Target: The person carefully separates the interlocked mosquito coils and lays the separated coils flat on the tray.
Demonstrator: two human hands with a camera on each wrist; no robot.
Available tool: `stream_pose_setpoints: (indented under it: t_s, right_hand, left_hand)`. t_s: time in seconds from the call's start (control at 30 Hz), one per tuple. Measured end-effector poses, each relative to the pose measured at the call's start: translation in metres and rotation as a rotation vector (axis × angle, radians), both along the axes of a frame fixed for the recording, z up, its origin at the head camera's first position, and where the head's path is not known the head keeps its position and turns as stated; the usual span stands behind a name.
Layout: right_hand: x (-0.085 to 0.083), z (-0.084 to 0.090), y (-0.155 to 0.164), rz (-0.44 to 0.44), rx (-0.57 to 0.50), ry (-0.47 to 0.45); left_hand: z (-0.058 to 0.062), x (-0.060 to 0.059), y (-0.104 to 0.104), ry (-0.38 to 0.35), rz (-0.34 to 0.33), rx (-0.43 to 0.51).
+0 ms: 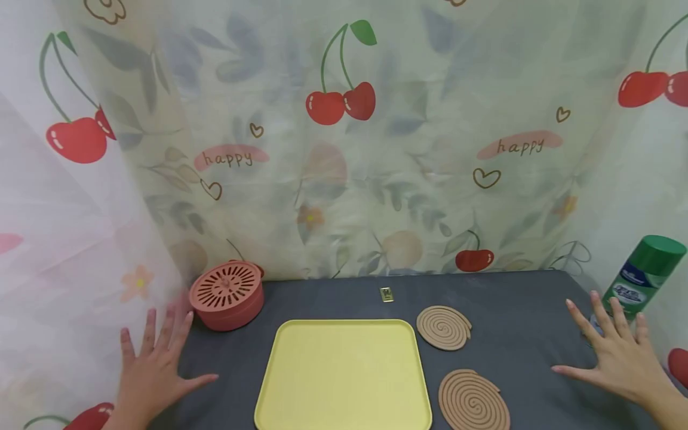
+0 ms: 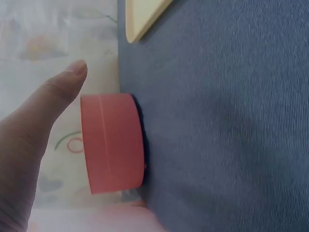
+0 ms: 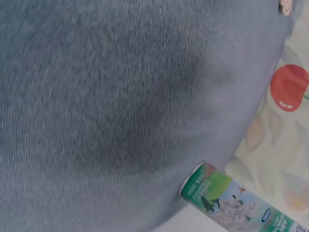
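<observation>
Fingers spread wide, my left hand (image 1: 153, 373) hovers at the table's left side and holds nothing. Just beyond it stands a round red mosquito coil holder (image 1: 227, 295) with a slotted lid; the left wrist view shows its smooth side (image 2: 113, 142) past my thumb. My right hand (image 1: 620, 358) is likewise spread and bare at the right side. Behind its fingertips stands a green spray can (image 1: 645, 275), whose printed lower part (image 3: 231, 200) shows in the right wrist view. Two brown mosquito coils (image 1: 443, 328) lie between the right hand and a yellow tray (image 1: 344, 373).
The dark grey cloth-covered table (image 1: 527, 322) meets a cherry-print curtain (image 1: 344, 179) at the back and both sides. A small gold-coloured tag (image 1: 386, 294) lies near the back edge, behind the tray.
</observation>
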State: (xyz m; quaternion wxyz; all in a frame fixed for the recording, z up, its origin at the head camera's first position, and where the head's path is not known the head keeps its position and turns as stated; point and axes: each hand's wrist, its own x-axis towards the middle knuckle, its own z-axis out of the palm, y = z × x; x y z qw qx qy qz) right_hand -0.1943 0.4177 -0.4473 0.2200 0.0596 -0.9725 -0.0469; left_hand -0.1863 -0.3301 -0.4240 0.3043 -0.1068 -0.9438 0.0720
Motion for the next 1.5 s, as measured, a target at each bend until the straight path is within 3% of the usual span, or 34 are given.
stream_pose_setpoints:
  t_s: [0.4,0.67,1.0,1.3,1.5]
  right_hand:
    - [0.004,-0.016,-0.01,0.013,-0.151,-0.053]
    - [0.007,-0.026,-0.019,0.07,-0.221,-0.072]
    - [0.008,-0.035,-0.028,0.083,-0.318,-0.156]
    - [0.01,-0.039,-0.042,0.103,-0.417,-0.183]
    - [0.01,-0.039,-0.05,0.114,-0.467,-0.198]
  left_hand:
    - [-0.011,-0.009,0.019,-0.012,-0.068,0.019]
    - [-0.014,-0.021,0.047,0.143,-0.242,0.068]
    - [-0.025,-0.032,0.093,0.053,-0.242,0.175]
    - [-0.028,-0.039,0.133,-0.003,-0.261,0.271]
    - [-0.032,-0.04,0.153,-0.113,-0.278,0.346]
